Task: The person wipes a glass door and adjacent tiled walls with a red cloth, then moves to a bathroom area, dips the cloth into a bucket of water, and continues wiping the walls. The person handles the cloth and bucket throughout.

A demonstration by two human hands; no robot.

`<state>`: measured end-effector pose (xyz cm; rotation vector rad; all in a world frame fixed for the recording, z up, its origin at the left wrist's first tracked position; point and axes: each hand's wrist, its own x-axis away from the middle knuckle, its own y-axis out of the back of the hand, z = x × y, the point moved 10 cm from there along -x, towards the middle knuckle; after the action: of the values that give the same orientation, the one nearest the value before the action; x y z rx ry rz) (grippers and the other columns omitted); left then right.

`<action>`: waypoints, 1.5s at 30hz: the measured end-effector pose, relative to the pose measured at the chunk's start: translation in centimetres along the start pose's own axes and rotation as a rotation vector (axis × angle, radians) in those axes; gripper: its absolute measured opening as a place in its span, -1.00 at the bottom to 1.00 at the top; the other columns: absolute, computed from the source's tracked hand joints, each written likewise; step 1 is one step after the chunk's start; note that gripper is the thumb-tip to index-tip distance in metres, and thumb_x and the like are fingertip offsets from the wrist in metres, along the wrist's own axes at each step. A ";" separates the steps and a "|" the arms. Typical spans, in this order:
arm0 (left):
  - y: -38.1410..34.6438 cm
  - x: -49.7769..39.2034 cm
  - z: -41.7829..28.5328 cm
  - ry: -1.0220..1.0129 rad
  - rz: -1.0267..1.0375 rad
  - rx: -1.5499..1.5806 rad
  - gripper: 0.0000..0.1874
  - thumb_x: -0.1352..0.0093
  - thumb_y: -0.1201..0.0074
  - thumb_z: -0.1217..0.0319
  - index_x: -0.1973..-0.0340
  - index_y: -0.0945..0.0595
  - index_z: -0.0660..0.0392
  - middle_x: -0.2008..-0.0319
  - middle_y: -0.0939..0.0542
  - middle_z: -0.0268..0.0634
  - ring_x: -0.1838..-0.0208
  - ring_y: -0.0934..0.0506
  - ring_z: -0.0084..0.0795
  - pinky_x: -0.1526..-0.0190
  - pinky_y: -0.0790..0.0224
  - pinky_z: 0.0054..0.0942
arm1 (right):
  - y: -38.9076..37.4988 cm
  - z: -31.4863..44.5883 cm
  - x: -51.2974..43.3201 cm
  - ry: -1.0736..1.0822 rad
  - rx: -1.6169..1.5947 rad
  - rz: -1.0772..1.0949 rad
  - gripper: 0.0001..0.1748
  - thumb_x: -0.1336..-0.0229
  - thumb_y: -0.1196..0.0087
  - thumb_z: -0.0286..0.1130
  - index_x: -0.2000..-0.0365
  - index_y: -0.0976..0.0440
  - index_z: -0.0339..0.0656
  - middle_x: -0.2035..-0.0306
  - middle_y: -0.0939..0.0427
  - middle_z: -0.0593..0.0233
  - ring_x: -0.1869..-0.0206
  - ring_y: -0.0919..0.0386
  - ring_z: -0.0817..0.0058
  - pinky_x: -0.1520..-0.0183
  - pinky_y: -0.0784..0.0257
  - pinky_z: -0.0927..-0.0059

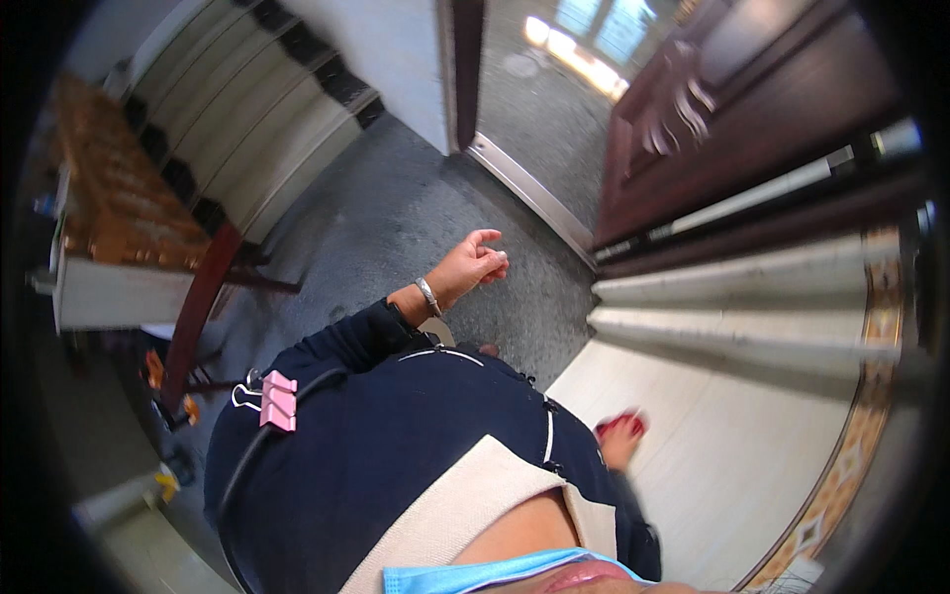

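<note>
My left hand [469, 269] reaches forward over the dark grey floor [371, 215], its fingers loosely curled and nothing between them. A silver bracelet [428, 295] circles that wrist, just past the cuff of a navy sleeve. Low at my right side, my right hand [620, 445] is partly blurred and closed around a small red thing [616, 425], whose kind I cannot tell. A pink binder clip [278, 401] grips a black cable [249, 460] on the front of my navy jacket [415, 438].
Ahead to the right, a dark carved wooden door [712, 134] stands ajar beside a metal threshold [531, 197]. A cream tiled wall [712, 416] with a patterned border rises on my right. To the left are a dark red wooden chair [197, 319] and a white-sided table [122, 293].
</note>
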<state>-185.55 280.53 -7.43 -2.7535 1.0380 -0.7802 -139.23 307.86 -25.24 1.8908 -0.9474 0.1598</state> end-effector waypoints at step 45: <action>31.7 54.4 21.0 -0.490 -1.875 0.897 -0.47 -0.38 -0.03 0.34 -0.20 -0.25 0.21 0.25 -0.56 -0.22 0.31 -0.53 -0.51 0.30 -0.41 -0.52 | 73.3 70.7 21.0 1.757 -1.169 1.285 -0.43 -0.09 0.05 -0.30 -0.14 -0.23 -0.23 -0.06 -0.42 0.26 -0.06 -0.43 0.37 -0.15 -0.31 0.37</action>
<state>-159.17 219.70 -10.52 -2.0137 -1.7487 -0.2879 -193.65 223.07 0.56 -0.4347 -0.4644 1.3386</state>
